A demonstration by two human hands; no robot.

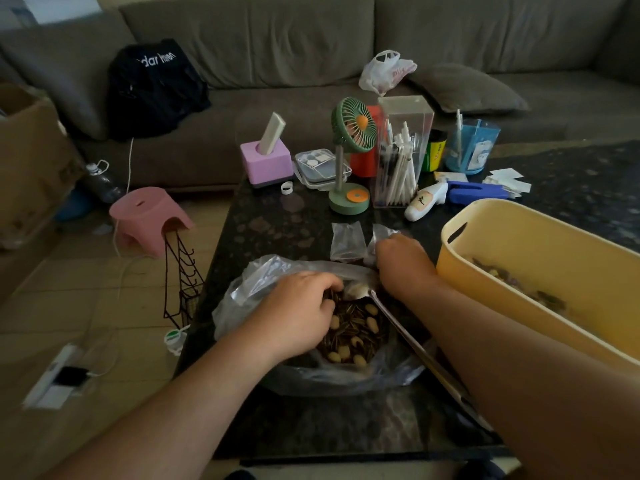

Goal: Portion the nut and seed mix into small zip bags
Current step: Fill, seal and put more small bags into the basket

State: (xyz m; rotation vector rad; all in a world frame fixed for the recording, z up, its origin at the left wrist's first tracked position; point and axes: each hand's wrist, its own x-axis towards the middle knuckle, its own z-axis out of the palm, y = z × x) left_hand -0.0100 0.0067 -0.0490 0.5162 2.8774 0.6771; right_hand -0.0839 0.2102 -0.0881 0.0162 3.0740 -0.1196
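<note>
A large clear plastic bag (277,341) lies open on the near part of the dark stone surface (263,216), holding the nut and seed mix (353,330): dark striped seeds with pale nuts scattered through them. The left hand (301,313) reaches into the bag from the near left, its fingers curled down into the mix; whether they pinch anything cannot be told. A metal spoon (398,323) rests with its bowl at the far rim of the mix, just beside the left fingertips, and its handle runs toward the near right, passing under the right forearm.

The right hand (403,261) lies just beyond the far right edge of the big bag, with its fingers curled on a small zip bag (381,237), gripping its crumpled clear plastic. A second small zip bag (347,242) lies flat just to the left of it, apart from the hand.

To the right stands a yellow plastic tub (540,258) with some mix in its bottom. Farther back on the surface are a green desk fan (353,150), a clear box of pens (401,154) and a pink tissue box (266,161). A grey sofa (311,46) runs along the far side, and a pink stool (149,216) stands on the floor at the left.
</note>
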